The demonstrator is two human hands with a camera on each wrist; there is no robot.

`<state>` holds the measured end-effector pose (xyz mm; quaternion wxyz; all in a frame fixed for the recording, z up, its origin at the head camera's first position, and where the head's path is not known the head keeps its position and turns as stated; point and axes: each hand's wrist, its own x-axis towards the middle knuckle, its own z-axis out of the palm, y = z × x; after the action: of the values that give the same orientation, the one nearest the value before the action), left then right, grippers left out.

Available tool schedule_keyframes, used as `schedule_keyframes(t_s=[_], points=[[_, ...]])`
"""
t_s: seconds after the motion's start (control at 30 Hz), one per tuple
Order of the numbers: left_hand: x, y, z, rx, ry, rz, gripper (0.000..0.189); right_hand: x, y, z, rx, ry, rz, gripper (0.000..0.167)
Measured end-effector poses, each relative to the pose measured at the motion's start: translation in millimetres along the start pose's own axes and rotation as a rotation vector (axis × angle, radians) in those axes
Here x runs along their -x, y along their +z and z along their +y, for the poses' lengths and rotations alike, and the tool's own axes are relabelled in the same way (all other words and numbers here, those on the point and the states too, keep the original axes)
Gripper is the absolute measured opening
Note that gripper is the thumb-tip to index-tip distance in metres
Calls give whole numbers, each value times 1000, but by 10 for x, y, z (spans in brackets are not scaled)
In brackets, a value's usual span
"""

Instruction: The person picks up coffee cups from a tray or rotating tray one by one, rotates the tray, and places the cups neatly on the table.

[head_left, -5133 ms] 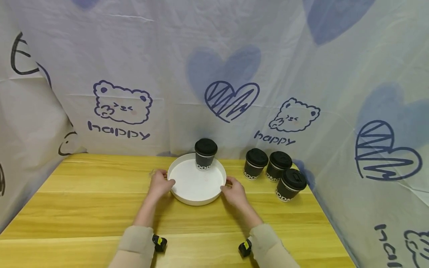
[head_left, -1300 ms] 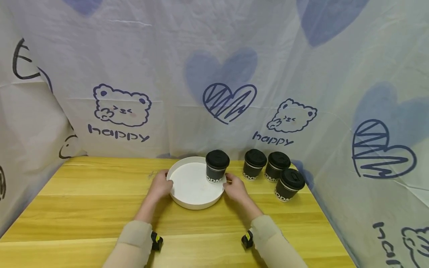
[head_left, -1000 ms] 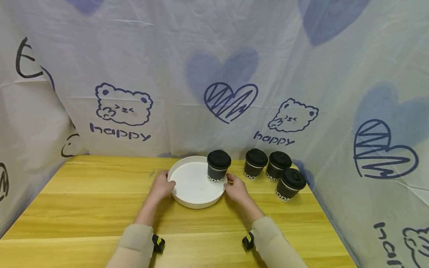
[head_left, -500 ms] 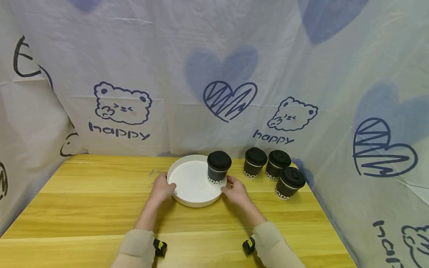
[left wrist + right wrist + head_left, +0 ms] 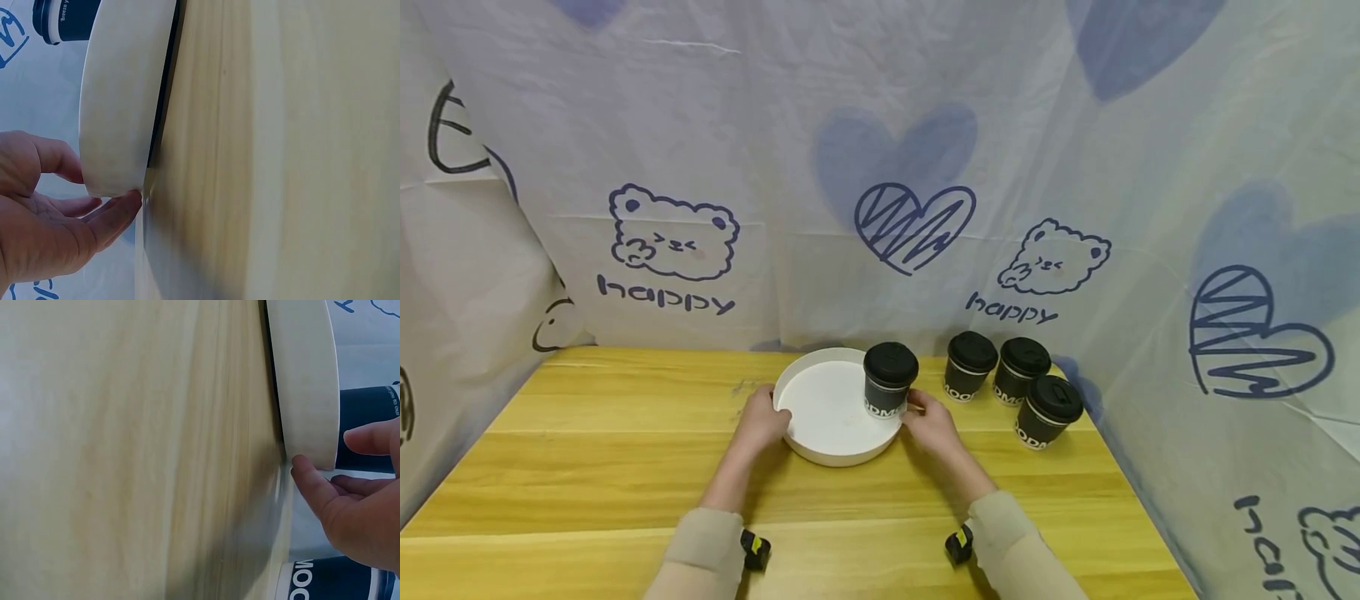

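Note:
A round white tray (image 5: 820,408) with a raised rim is held at both sides, close over the wooden table. My left hand (image 5: 763,421) grips its left rim, thumb over the edge and fingers on the outer wall. On the opposite side my right hand (image 5: 931,427) holds the rim, its fingertips low on the outer wall in the right wrist view. One black paper cup (image 5: 886,392) with a black lid stands upright inside the tray, against the right rim near my right thumb. In the left wrist view a dark strip shows under the tray wall (image 5: 125,94).
Three more lidded black cups stand grouped right of the tray: one nearest it (image 5: 970,367), one behind (image 5: 1021,371) and one in front (image 5: 1048,412). A printed curtain (image 5: 790,275) hangs along the back and sides of the wooden table (image 5: 587,458).
Since the oldest frame, the cup has shifted inside the tray from the back rim to the right rim, most recently creeping slightly toward the front. Both hands keep their hold on the tray.

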<state>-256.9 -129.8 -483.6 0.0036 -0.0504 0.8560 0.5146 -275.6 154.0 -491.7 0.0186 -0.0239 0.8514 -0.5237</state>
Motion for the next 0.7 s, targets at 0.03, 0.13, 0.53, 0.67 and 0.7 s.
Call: schedule_keyframes(t_s=[0.03, 0.13, 0.53, 0.67, 0.7], points=[[-14, -3, -3, -3, 3, -2, 58, -12, 0, 3, -2, -7, -2, 48], [-52, -12, -17, -5, 11, -13, 57, -38, -2, 17, 10, -21, 1, 47], [-91, -55, -24, -46, 16, -41, 56, -31, 11, 52, 3, -15, -11, 46], [-63, -100, 8, -108, 15, -45, 54, 1, 4, 29, 0, -12, -19, 48], [-57, -111, 19, -123, 21, -46, 54, 10, 2, 24, -1, -12, -19, 48]])
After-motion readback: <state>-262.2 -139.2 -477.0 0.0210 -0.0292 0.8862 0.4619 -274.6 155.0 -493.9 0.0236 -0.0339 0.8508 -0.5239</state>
